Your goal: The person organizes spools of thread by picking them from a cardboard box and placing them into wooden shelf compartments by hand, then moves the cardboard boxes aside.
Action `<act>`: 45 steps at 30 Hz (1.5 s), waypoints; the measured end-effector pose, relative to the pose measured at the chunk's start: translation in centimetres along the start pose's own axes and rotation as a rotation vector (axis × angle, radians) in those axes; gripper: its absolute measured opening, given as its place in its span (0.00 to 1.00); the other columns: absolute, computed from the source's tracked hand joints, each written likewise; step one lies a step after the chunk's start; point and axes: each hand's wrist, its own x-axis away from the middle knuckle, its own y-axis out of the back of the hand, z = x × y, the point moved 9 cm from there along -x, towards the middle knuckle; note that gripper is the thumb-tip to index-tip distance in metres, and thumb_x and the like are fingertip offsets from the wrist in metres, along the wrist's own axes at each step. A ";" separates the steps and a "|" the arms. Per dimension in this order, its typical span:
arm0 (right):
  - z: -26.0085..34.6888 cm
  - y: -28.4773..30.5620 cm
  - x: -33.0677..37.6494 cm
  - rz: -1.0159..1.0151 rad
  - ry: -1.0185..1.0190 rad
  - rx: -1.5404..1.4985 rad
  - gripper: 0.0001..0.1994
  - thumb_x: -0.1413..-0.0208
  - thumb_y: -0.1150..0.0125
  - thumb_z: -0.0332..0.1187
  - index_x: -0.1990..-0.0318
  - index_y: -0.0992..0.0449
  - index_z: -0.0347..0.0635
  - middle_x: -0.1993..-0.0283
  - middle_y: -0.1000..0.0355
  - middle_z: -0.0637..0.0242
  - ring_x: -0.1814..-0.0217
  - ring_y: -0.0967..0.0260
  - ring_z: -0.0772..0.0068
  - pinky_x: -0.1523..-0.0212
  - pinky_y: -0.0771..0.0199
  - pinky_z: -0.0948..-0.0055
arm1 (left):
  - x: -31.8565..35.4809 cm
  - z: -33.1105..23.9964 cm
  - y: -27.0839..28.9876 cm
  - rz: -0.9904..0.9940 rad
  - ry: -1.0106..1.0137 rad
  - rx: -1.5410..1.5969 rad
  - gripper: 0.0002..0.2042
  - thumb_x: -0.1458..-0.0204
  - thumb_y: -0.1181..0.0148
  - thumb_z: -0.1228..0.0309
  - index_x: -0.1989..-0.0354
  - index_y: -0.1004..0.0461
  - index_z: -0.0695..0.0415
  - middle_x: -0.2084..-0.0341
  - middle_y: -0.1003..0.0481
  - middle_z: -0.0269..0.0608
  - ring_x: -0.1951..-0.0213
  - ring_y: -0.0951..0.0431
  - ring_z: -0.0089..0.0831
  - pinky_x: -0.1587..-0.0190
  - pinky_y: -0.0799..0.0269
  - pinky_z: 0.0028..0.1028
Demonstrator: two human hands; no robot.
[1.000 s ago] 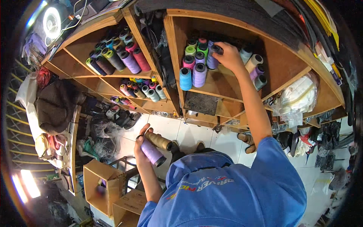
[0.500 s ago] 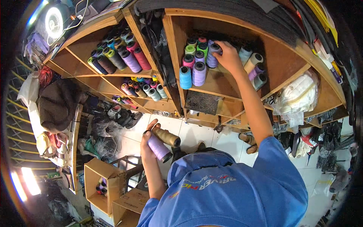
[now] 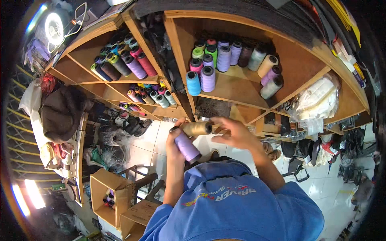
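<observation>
Head view: left hand [image 3: 173, 142] is wrapped round purple spool [image 3: 187, 146] and tan spool [image 3: 196, 128], both on the wearer's side of shelf [image 3: 233, 85]. Right hand [image 3: 235, 134] has fingers parted, nothing seen in it, beside tan's dark end; contact unclear. Looks like a tan handover, left to right. Next move calls for right fingers round that end. Tan's axis roughly parallels shelf's front edge, dark end rightward; purple slants, lower end away from shelf.

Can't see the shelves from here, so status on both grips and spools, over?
Left grip holding purple spool and tan spool. Right grip open by tan spool's end, contact unclear. Nothing visible in between.
</observation>
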 end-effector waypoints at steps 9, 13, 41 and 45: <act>0.2 5.9 3.0 -0.532 0.051 0.047 0.21 0.54 0.38 0.32 0.52 0.32 0.37 0.65 0.28 0.62 0.67 0.29 0.77 0.69 0.28 0.78 | -0.8 3.4 -3.5 0.092 0.098 0.014 0.27 0.59 0.49 0.65 0.47 0.39 0.59 0.50 0.35 0.52 0.48 0.34 0.46 0.48 0.35 0.49; 1.7 11.6 1.7 -0.642 0.139 -0.086 0.17 0.54 0.39 0.28 0.54 0.31 0.37 0.66 0.30 0.66 0.64 0.32 0.80 0.66 0.28 0.78 | -0.8 3.0 -2.4 0.070 0.108 -0.017 0.25 0.58 0.48 0.67 0.47 0.39 0.59 0.50 0.35 0.50 0.48 0.34 0.47 0.49 0.34 0.50; 4.5 15.5 -8.4 -0.734 0.366 0.389 0.20 0.56 0.38 0.34 0.53 0.30 0.45 0.60 0.28 0.57 0.65 0.26 0.63 0.68 0.27 0.69 | -0.1 1.0 1.3 -0.053 0.017 0.001 0.15 0.54 0.46 0.73 0.55 0.34 0.58 0.62 0.29 0.47 0.65 0.25 0.37 0.67 0.24 0.33; 4.8 14.2 -9.9 -0.703 0.373 0.562 0.19 0.56 0.39 0.34 0.54 0.29 0.45 0.61 0.29 0.53 0.65 0.28 0.53 0.66 0.28 0.63 | 0.2 1.1 1.5 -0.071 0.013 0.012 0.15 0.54 0.47 0.74 0.55 0.34 0.58 0.63 0.29 0.47 0.65 0.25 0.38 0.67 0.24 0.34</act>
